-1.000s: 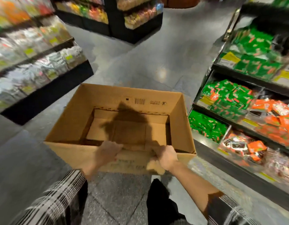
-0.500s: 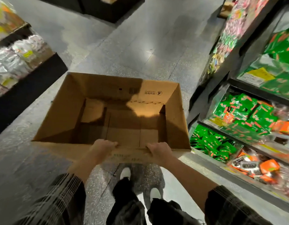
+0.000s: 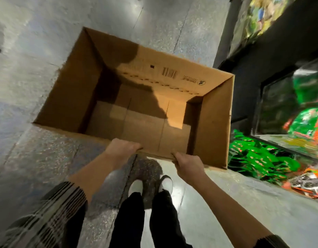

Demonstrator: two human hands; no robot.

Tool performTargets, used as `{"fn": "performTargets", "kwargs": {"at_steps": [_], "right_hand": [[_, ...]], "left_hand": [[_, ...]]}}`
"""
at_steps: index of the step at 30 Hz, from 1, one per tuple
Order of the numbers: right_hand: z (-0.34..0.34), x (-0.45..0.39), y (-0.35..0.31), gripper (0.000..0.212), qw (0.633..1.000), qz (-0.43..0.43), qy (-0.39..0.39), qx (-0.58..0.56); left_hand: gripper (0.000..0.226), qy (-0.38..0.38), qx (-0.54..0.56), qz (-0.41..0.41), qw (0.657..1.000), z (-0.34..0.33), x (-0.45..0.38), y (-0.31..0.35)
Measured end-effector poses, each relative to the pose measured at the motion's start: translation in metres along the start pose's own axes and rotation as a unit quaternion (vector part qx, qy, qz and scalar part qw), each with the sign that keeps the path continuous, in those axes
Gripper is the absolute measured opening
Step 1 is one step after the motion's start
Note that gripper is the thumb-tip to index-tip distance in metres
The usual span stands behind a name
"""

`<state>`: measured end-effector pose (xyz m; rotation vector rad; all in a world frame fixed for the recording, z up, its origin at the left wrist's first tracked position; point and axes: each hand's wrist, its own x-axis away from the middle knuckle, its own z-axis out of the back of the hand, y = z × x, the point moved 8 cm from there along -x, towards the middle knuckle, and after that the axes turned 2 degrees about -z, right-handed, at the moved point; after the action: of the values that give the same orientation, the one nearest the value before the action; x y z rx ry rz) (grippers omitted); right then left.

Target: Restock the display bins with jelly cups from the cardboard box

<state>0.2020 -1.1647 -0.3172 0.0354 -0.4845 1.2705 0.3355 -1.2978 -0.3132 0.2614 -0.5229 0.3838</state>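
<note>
A large open cardboard box (image 3: pixel 213 119) fills the middle of the head view, and nothing lies on its bare bottom. My left hand (image 3: pixel 121 146) grips the box's near rim with fingers curled over the edge. A little to the right, my right hand (image 3: pixel 187 162) grips the same rim. The box hangs over the grey floor, tilted slightly. Display bins (image 3: pixel 258 158) with green and orange packets line the right side, right beside the box's right wall. No jelly cups are visible in the box.
Speckled grey floor (image 3: pixel 38 158) spreads to the left and beyond the box. My legs and white shoes (image 3: pixel 151 187) stand directly below the box's near edge. A dark shelf unit (image 3: pixel 244 56) with blurred colourful goods rises at the upper right.
The view has tipped down toward the floor and my feet. The box has moved closer to the bins on the right. Both hands keep their grip on the near rim.
</note>
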Motion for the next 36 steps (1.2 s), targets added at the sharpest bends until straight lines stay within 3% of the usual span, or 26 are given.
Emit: {"fn": "performTargets", "kwargs": {"at_steps": [9, 15, 21, 27, 32, 36], "right_hand": [[-0.12, -0.072, 0.114, 0.039, 0.999, -0.001, -0.001, 0.036], [-0.169, -0.1, 0.148, 0.065, 0.998, -0.032, 0.024, 0.038], [-0.204, -0.119, 0.16, 0.055, 0.998, -0.056, -0.007, 0.005], [-0.228, -0.12, 0.17, 0.032, 0.995, -0.07, -0.065, 0.026], [-0.219, -0.122, 0.171, 0.029, 0.989, -0.108, -0.101, -0.003], [-0.206, -0.104, 0.162, 0.05, 0.962, -0.131, -0.236, -0.036]], "left_hand": [[0.052, 0.033, 0.017, -0.029, 0.999, -0.102, -0.154, 0.006], [0.041, 0.046, -0.014, -0.032, 0.998, -0.14, -0.21, 0.008], [0.048, 0.042, -0.018, -0.04, 0.998, -0.162, -0.237, -0.004], [0.056, 0.036, 0.014, -0.04, 0.998, -0.182, -0.24, 0.004], [0.056, -0.096, -0.048, -0.043, 0.993, -0.182, -0.249, 0.017], [0.04, -0.247, -0.102, -0.013, 0.963, -0.166, -0.234, 0.038]]}}
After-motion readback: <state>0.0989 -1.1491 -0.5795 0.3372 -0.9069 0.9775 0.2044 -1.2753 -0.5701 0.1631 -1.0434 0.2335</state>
